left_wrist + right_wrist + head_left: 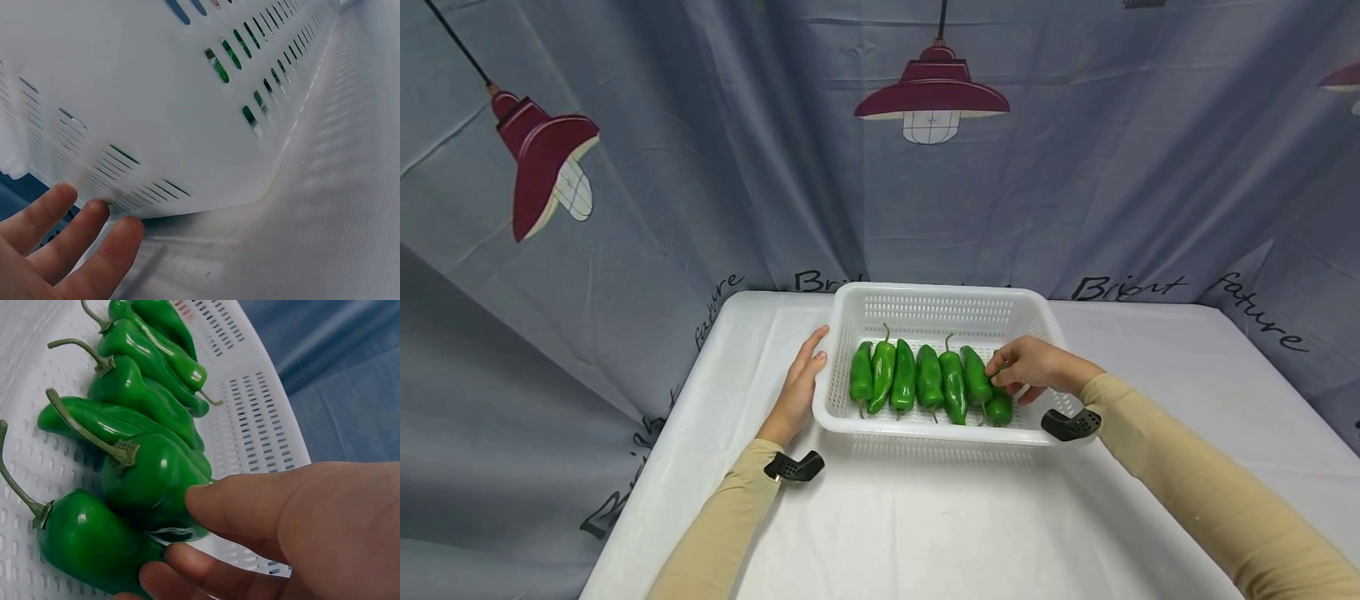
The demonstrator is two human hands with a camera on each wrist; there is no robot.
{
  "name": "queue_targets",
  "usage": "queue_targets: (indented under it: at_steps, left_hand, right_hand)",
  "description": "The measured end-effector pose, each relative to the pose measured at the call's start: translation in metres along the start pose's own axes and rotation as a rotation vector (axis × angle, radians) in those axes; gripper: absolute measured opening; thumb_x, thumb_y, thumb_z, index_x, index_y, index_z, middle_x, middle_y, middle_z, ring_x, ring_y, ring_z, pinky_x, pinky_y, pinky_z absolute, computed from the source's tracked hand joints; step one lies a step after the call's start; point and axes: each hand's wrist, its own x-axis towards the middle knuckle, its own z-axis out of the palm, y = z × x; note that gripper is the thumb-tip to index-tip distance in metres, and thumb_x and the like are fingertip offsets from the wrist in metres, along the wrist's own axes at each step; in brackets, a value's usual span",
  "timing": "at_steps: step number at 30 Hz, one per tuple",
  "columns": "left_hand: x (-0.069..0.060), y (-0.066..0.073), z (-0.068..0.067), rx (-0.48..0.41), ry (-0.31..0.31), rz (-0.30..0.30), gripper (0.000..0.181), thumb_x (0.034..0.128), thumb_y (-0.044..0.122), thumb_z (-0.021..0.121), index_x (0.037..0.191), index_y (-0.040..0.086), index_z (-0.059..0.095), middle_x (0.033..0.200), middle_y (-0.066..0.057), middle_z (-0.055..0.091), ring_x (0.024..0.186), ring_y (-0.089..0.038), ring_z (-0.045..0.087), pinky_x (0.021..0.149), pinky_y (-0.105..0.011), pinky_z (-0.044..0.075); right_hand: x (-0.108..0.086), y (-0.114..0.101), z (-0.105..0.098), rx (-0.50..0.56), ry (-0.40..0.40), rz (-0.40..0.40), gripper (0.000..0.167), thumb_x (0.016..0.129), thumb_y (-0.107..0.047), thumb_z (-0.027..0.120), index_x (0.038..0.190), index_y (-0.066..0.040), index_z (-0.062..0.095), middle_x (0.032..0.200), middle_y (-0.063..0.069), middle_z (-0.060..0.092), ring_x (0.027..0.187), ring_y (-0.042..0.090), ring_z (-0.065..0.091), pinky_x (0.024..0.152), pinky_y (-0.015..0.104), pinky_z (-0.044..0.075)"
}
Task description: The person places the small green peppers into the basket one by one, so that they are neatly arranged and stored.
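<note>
A white slotted plastic basket holds a row of several glossy green peppers. My left hand lies along the basket's left side, its fingers extended and at or very near the wall. In the left wrist view the left fingers are spread below the perforated wall. Over the row's right end is my right hand. Its thumb touches the second pepper from the right, and its fingertips lie by the lower end of the rightmost pepper. A gap shows between thumb and forefinger.
Under the basket is a table with a white cloth. Behind it hangs a grey-blue curtain printed with red lamps and lettering. Black wrist cameras sit on both wrists, the right one overlapping the basket's front right corner.
</note>
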Motion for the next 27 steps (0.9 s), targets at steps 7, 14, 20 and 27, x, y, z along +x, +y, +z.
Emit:
queue_targets:
  at_steps: [7,14,20,27]
  left_hand:
    - [0.000,0.001,0.001,0.005,0.003,-0.006,0.054,0.1095,0.023,0.030,0.163,0.019,0.023,0.169,-0.008,0.025,0.149,-0.032,0.035,0.121,-0.049,0.032]
    - [0.000,0.001,-0.001,0.003,0.003,-0.004,0.054,0.1096,0.023,0.030,0.163,0.020,0.023,0.169,-0.008,0.024,0.151,-0.033,0.034,0.122,-0.052,0.030]
    - [0.001,0.002,-0.002,-0.004,0.008,-0.003,0.054,0.1093,0.023,0.032,0.163,0.020,0.023,0.169,-0.008,0.024,0.150,-0.035,0.034,0.122,-0.052,0.031]
    - [-0.001,0.005,-0.003,0.065,0.007,-0.039,0.053,0.1103,0.025,0.034,0.162,0.024,0.025,0.166,-0.010,0.033,0.138,-0.031,0.049,0.104,-0.031,0.048]
  right_hand:
    - [0.001,0.001,-0.001,-0.007,0.001,-0.001,0.042,0.098,-0.011,0.064,0.135,0.005,0.058,0.096,0.008,0.065,0.084,0.020,0.063,0.069,0.038,0.062]
    - [-0.006,-0.005,-0.013,0.026,0.047,-0.043,0.052,0.101,-0.019,0.060,0.146,0.005,0.047,0.112,0.020,0.064,0.089,0.021,0.063,0.076,0.039,0.062]
    - [-0.022,-0.002,-0.027,0.080,0.165,-0.101,0.056,0.103,-0.024,0.058,0.149,0.003,0.043,0.142,0.031,0.053,0.098,0.023,0.068,0.083,0.042,0.063]
    - [-0.051,0.016,-0.041,0.098,0.420,-0.131,0.053,0.105,-0.031,0.055,0.147,0.001,0.046,0.140,0.028,0.055,0.090,0.003,0.066,0.076,0.028,0.060]
